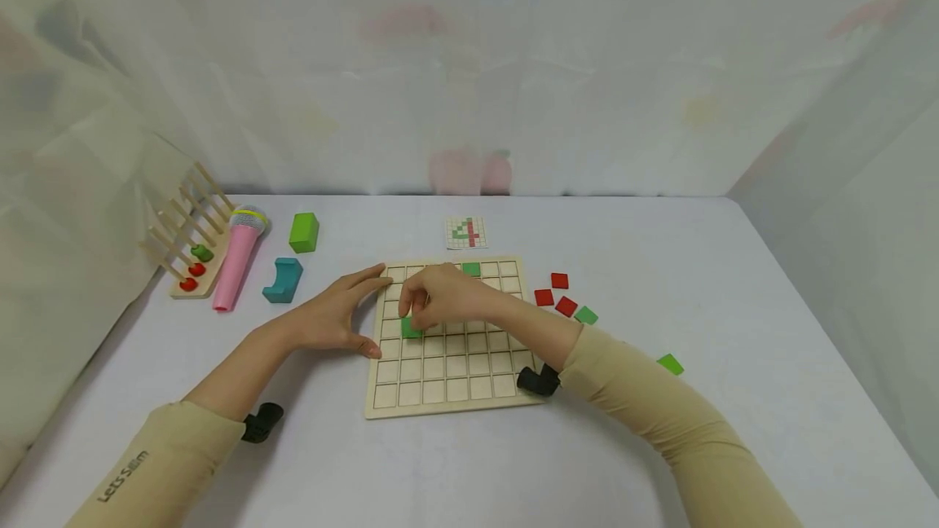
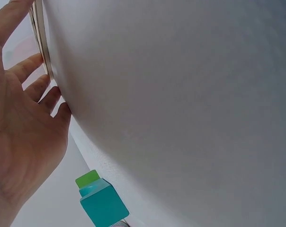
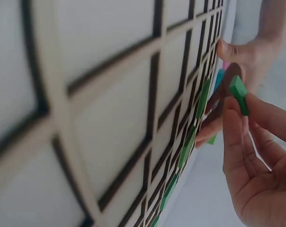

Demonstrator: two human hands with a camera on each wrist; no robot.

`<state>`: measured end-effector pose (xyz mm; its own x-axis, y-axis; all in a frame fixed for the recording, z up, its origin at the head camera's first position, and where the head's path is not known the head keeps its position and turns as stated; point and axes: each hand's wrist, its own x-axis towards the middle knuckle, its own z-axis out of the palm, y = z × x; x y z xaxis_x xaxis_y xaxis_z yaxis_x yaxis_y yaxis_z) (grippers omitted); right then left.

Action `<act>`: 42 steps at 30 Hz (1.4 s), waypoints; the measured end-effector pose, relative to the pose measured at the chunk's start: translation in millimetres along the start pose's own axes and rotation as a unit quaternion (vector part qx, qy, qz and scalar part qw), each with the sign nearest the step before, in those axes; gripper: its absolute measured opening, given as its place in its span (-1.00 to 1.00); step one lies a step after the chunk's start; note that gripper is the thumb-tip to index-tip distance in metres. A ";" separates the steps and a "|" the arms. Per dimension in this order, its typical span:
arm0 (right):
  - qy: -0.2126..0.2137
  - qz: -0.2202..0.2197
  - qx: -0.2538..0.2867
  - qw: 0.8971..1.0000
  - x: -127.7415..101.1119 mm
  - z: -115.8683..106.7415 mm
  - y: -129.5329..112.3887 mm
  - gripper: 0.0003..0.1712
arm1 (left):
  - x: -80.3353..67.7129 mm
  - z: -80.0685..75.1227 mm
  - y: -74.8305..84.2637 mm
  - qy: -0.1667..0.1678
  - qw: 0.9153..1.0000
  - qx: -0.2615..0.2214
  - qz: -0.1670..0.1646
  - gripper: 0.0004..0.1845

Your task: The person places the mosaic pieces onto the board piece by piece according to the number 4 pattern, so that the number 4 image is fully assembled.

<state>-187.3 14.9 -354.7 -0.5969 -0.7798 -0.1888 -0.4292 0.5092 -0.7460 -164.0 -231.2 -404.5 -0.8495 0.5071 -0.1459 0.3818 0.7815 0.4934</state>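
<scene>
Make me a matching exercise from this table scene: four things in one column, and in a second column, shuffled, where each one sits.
Things:
1. pink toy microphone
2. pattern card
3. red tiles
4. left hand

Places:
A. on the table right of the grid board
B. flat against the board's left edge
C. beside the wooden peg rack, far left
D. just beyond the board's far edge

Pairs: 1-C, 2-D, 3-A, 4-B
</scene>
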 end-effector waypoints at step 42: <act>-0.017 0.007 -0.102 0.995 4.2 21.7 -5.0 -0.88 | 0.1 0.0 -0.2 0.004 1.000 0.003 0.006 0.23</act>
<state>-173.0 1.1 -365.6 -0.5823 -0.7820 -0.2221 -0.5513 0.5807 -0.5991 -164.2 -231.4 -404.7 -0.8476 0.5139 -0.1319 0.3951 0.7773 0.4895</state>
